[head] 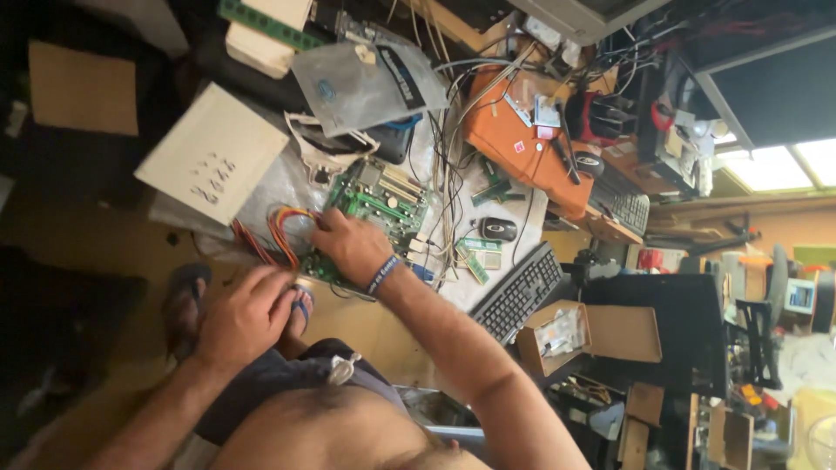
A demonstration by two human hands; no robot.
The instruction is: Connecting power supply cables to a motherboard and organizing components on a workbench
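A green motherboard (pixel 383 198) lies on a cluttered work surface, partly on a clear plastic sheet. My right hand (pixel 350 246), which has a dark wristband, lies on the board's near end and holds it, its fingers reaching toward a bundle of red, orange and yellow cables (pixel 277 237). My left hand (pixel 248 313) is just below the cables at the board's corner. Its fingers are curled, and what they pinch is hidden.
A white cardboard box (pixel 212 150) and a grey antistatic bag (pixel 366 83) lie beyond the board. A mouse (pixel 498 229), memory sticks (pixel 477 257), a black keyboard (pixel 521 294), an orange-topped box (pixel 514 144) and tangled wires crowd the right. An open carton (pixel 601 335) stands lower right.
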